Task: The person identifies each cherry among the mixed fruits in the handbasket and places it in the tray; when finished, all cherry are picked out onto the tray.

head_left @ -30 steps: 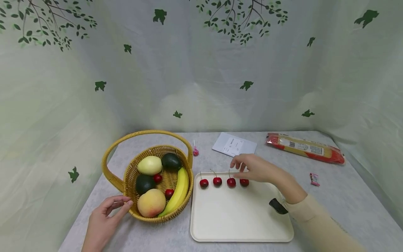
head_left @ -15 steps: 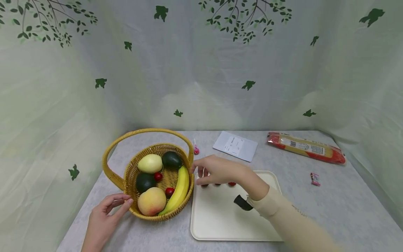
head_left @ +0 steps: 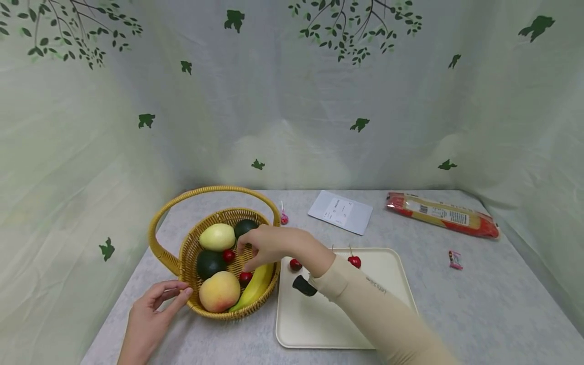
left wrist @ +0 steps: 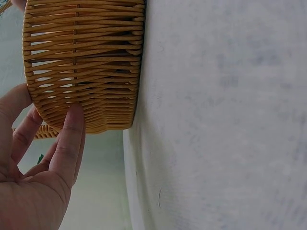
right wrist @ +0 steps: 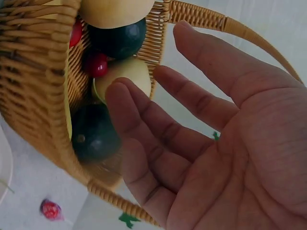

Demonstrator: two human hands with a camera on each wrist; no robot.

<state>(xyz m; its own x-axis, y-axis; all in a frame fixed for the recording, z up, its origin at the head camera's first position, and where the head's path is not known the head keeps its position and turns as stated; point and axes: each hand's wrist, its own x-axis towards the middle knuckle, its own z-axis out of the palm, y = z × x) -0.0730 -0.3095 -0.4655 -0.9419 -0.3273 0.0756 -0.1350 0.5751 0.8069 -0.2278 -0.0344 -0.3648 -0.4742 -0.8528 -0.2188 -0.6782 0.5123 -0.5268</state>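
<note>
My left hand (head_left: 152,317) grips the rim of a wicker basket (left wrist: 91,52), its thumb and fingers on either side of the edge. Over the basket's right side hovers my right hand (head_left: 269,243), palm down; in the right wrist view its loosely bent fingers (right wrist: 124,115) hold nothing. Inside the basket lie a peach (head_left: 219,292), a banana (head_left: 255,291), a pale yellow-green fruit (head_left: 217,237), two dark green avocados (head_left: 211,264) and two red cherries (head_left: 245,278). The right hand partly covers one avocado and the banana.
A cream tray (head_left: 301,324) sits right of the basket, with a cherry (head_left: 354,261) and another cherry (head_left: 295,265) visible; the right forearm hides part of it. Behind are a lollipop (head_left: 284,219), a grey labelled packet (head_left: 341,212) and a noodle pack (head_left: 442,215). A wrapped candy (head_left: 455,260) lies right.
My right hand has moved left from above the row of cherries on the tray to over the basket. The left hand has stayed at the rim.
</note>
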